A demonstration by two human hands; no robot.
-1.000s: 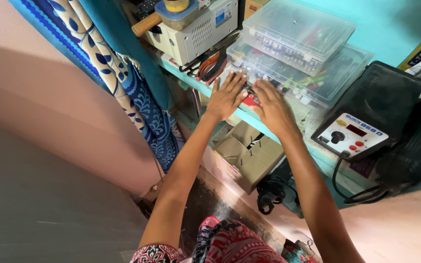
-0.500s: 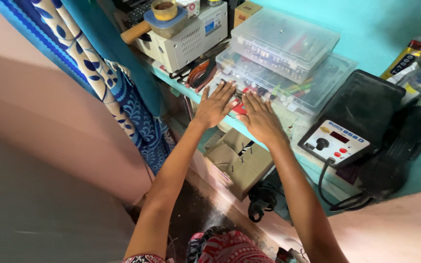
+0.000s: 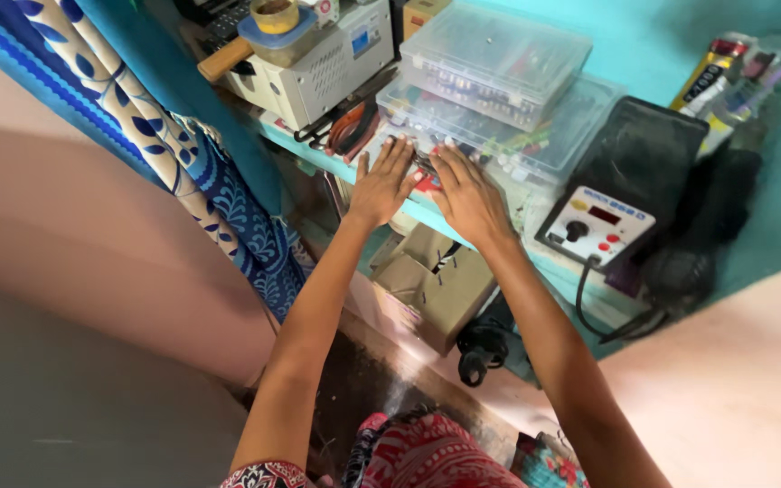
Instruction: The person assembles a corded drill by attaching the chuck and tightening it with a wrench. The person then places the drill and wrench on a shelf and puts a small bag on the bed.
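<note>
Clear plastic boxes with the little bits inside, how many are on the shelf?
2. One clear box sits on top; the other clear box lies under it, sticking out toward the hands. More may be hidden beneath.

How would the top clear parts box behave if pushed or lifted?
The top box looks like thin rigid plastic, so probably stiff but crackable. It sits on another clear box, so likely slides easily. Packed with small parts, probably heavy for its size.

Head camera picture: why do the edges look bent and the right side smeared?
Head view: a wide lens bows the curtain and shelf edge; both hands are fairly sharp; bottles at right are blurred; soft daylight, faint shadows, no glare.
</note>
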